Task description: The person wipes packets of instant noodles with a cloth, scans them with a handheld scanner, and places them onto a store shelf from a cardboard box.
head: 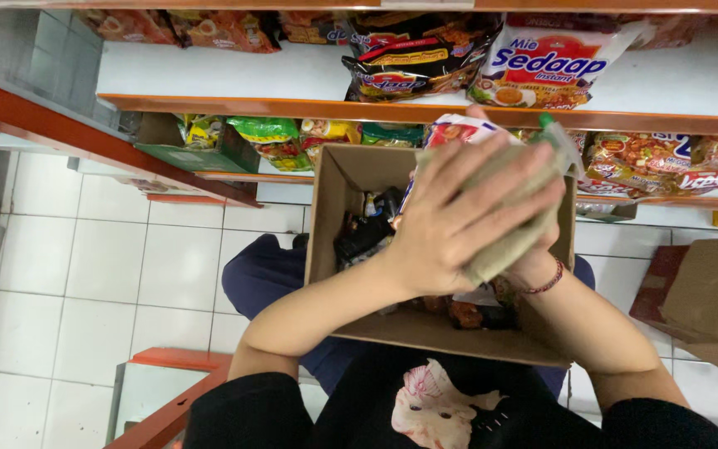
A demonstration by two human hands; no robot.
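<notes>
An open brown cardboard box (pixel 338 195) rests on my lap, with dark and red noodle packets inside. Above it, both hands clasp a small stack of noodle packets (pixel 518 220); the outer one looks olive-grey and blurred. My left hand (pixel 459 208) lies flat over the top of the stack, fingers spread. My right hand (pixel 542 258) is mostly hidden underneath, only its wrist with a red bracelet showing. The stack sits just in front of the lower shelf edge.
Orange-edged white shelves (pixel 292 108) hold noodle packets: dark and white-red ones (pixel 542 66) above, green, yellow and red ones below. A green box (pixel 201 154) sits at left. Another cardboard box (pixel 712 295) lies on the white tiled floor at right.
</notes>
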